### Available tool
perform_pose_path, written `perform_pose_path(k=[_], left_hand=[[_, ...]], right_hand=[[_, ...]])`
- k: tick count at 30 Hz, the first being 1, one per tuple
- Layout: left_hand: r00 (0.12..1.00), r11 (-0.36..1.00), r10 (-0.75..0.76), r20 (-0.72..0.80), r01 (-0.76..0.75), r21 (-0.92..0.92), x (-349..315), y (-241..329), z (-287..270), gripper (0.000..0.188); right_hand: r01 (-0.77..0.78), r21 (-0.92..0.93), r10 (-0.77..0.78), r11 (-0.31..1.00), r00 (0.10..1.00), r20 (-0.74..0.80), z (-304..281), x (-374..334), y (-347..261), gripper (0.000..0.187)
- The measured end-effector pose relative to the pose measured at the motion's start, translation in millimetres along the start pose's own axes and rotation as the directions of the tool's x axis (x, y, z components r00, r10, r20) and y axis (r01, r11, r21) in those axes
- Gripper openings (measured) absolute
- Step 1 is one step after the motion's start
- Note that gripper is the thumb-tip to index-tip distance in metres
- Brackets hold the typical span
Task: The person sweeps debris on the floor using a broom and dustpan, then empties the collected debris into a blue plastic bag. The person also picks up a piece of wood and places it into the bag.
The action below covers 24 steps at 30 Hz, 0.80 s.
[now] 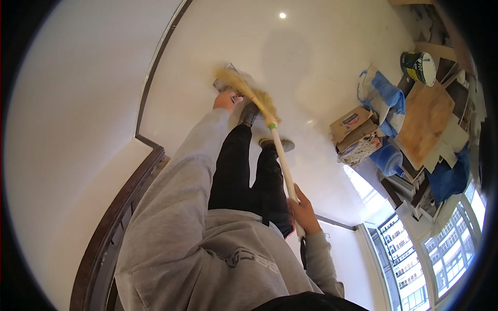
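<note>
The right hand [305, 211], below centre, wraps around a pale-handled broom [280, 150]. The left hand [226, 100], upper centre, curls closed on a grey dustpan [219, 86].

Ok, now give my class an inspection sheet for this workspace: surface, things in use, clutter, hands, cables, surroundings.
Surface: pale floor with a shadow and light reflections.
Things in use: broom with straw-coloured bristles; what looks like a dustpan, partly hidden behind them.
Clutter: bucket, blue-and-white bag, cardboard box, blue bottle and wooden board, grouped at right.
Hands: right hand grips the handle; left hand is at the dustpan, grip unclear.
Cables: none certain; pale stringy bundle beside the box.
Surroundings: white wall left, windows lower right.
</note>
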<state>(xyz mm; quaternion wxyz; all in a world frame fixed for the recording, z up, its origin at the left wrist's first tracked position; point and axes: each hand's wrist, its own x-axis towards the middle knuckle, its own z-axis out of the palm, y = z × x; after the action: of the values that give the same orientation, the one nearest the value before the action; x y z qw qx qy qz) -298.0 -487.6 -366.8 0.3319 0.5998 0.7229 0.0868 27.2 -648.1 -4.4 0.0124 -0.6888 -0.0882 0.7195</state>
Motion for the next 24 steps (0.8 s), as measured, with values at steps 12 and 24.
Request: perform_pose_path(k=[12, 24], left_hand=[[0.995, 0.974, -0.105, 0.001, 0.103, -0.201, -45, -17, -104, 0.033], [0.999, 0.990, -0.041, 0.022, 0.043, -0.137, -43, -12, -150, 0.028]], right_hand=[[0.123, 0.096, -0.083, 0.988, 0.935, -0.345, -36, -104, -6, 0.068], [0.310, 0.158, -0.183, 0.938, 0.826, -0.533, -116, 58, -27, 0.046]])
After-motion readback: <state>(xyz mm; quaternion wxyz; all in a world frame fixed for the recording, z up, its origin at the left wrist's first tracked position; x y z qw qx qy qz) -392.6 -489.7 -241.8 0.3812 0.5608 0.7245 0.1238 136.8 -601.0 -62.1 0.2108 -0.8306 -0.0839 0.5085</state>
